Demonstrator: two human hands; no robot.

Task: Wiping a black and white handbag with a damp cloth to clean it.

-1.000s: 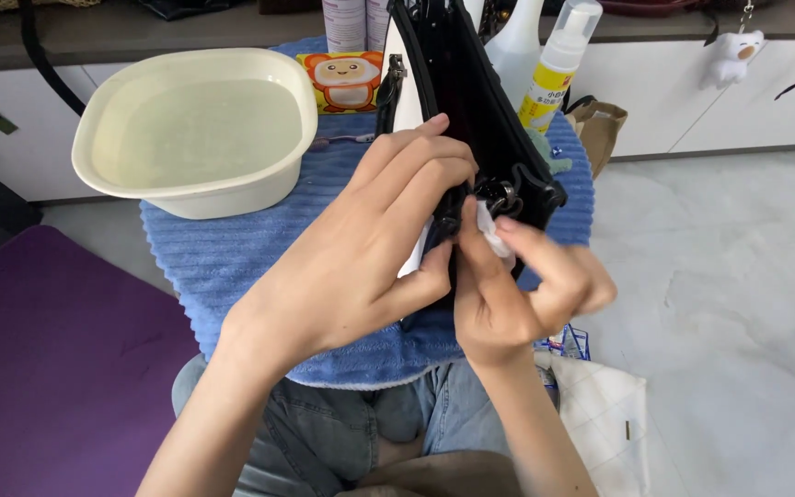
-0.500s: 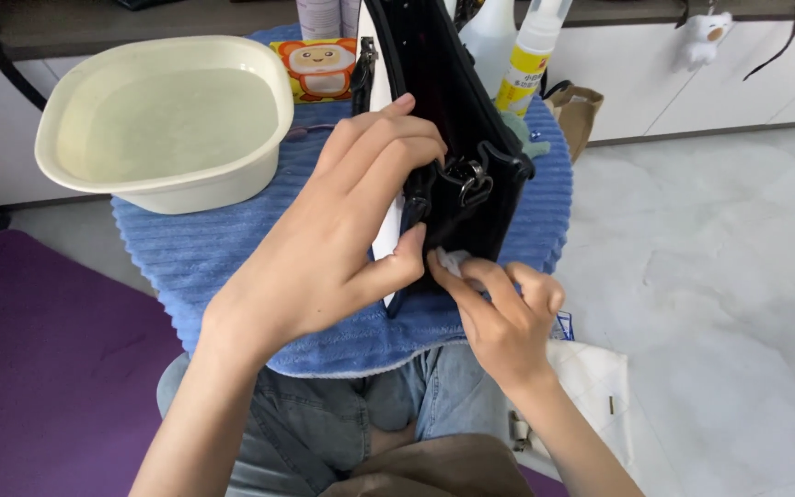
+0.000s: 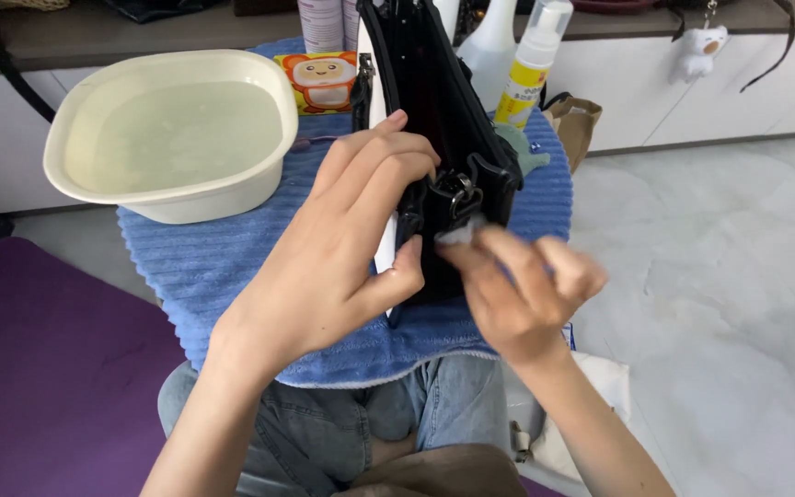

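Black glossy handbag (image 3: 434,120) stands upright on the blue ribbed towel (image 3: 223,258), long axis running away from the person, left hand (image 3: 342,248) clasping its near end, right hand (image 3: 517,285) pinching a white wipe (image 3: 457,235) against the metal ring (image 3: 462,195).

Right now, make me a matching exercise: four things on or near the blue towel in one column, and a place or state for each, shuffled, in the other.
Things:
1. cream basin
2. black bag
3. small white wipe
4. pump bottle with yellow label

Places or states:
A. pressed to the bag's end by the right hand
B. filled with water, at the towel's left rear
C. held on its end by the left hand
D. upright behind the bag, to its right

Pairs: 1-B, 2-C, 3-A, 4-D
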